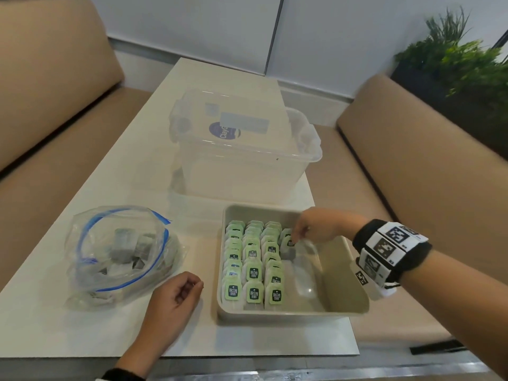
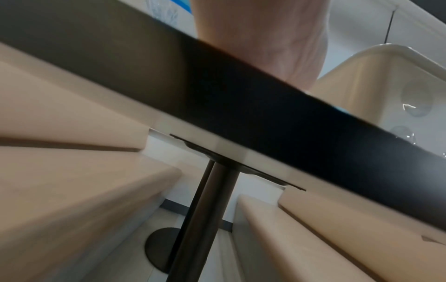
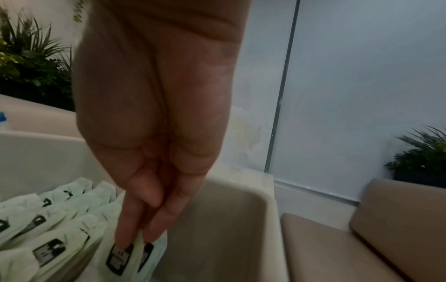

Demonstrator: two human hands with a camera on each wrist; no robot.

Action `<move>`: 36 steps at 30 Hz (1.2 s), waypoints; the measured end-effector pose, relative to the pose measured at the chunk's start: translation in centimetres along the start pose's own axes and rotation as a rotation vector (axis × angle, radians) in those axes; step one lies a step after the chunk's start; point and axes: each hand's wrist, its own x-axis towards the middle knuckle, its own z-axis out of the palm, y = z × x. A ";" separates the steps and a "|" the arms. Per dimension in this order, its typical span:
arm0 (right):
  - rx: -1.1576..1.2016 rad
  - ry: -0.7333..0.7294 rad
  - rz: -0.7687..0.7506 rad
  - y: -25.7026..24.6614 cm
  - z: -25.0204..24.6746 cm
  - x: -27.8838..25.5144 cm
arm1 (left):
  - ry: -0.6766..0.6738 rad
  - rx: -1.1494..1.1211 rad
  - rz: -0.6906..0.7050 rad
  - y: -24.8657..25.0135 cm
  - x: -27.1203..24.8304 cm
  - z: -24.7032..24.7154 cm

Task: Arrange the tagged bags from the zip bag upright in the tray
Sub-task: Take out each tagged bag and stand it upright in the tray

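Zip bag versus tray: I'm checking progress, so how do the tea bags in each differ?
In the zip bag the tea bags lie jumbled; in the tray the tea bags stand upright in neat rows. The zip bag's look grey through plastic; the tray's show green tags. The right hand pinches one over the tray.

tagged bags [image 1: 253,272]: pale green tags are being shown, each printed with a dark green panel and white lettering; the pouches beneath are being seen as off-white.
tray [image 1: 349,295]: a plain beige-grey is being displayed, without pattern.
zip bag [image 1: 121,254]: clear plastic is being edged by a blue zip line; grey and white pouches are being seen through it.
surface [image 1: 115,171]: a plain cream white is being shown.
storage box [image 1: 244,149]: translucent plastic is being marked by a dark blue round label.
wrist band [image 1: 390,251]: black fabric is being covered with black-and-white square code patterns.
benches [image 1: 55,92]: a plain tan is being shown.
plants [image 1: 461,59]: green leaves are being seen over a black planter.
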 end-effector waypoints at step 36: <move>-0.091 0.173 -0.343 -26.3 -5.0 3.0 | 0.730 0.087 0.148 1.9 -3.9 -8.7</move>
